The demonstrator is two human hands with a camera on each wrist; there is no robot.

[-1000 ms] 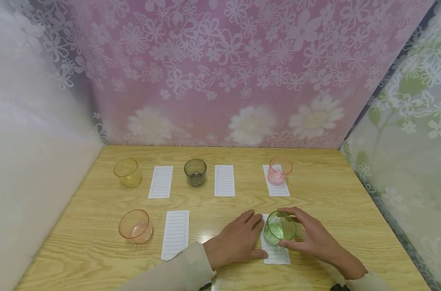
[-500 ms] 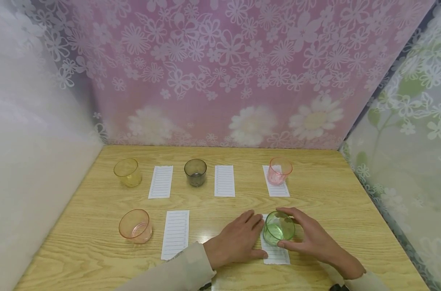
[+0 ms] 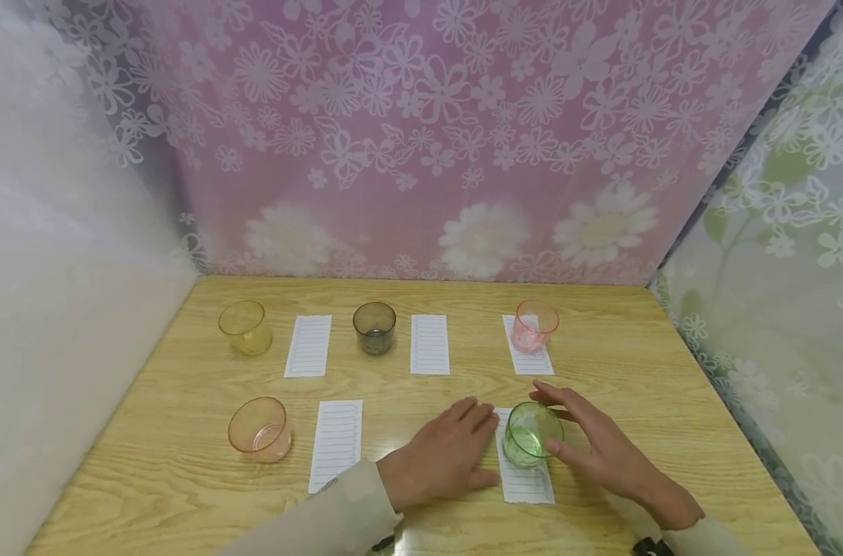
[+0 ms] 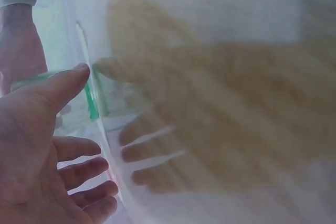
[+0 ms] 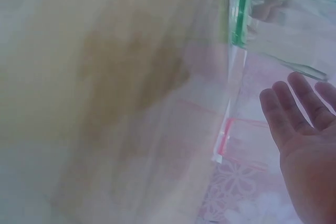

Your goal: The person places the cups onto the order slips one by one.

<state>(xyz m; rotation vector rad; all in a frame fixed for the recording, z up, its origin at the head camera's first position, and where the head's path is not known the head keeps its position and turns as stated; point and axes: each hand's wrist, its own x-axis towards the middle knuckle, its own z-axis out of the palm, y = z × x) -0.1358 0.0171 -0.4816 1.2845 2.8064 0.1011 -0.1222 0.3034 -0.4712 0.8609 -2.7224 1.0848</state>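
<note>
A green transparent cup point(image 3: 528, 445) stands upright on a lined paper slip point(image 3: 528, 488) at the near right of the table. Spread around the cup's right side is my right hand point(image 3: 605, 454), thumb and fingers parted. In the right wrist view, the fingers of the right hand point(image 5: 310, 129) extend loosely beside the green cup point(image 5: 286, 27). My left hand point(image 3: 441, 455) rests on the table with fingers extended, its tips close to the slip's left edge. The left wrist view shows the left hand point(image 4: 47, 129) with the green cup's base point(image 4: 93, 100) just beyond its thumb.
Along the back stand a yellow cup point(image 3: 250, 336), a grey cup point(image 3: 375, 336) and a pink cup point(image 3: 530, 336), the last on a paper slip. An orange-pink cup point(image 3: 262, 436) sits front left. Several lined slips point(image 3: 336, 444) lie between. Cloth walls enclose the table.
The right hand has spread its thumb and fingers away from the green cup, which stays on the slip. The left hand has drawn slightly left.
</note>
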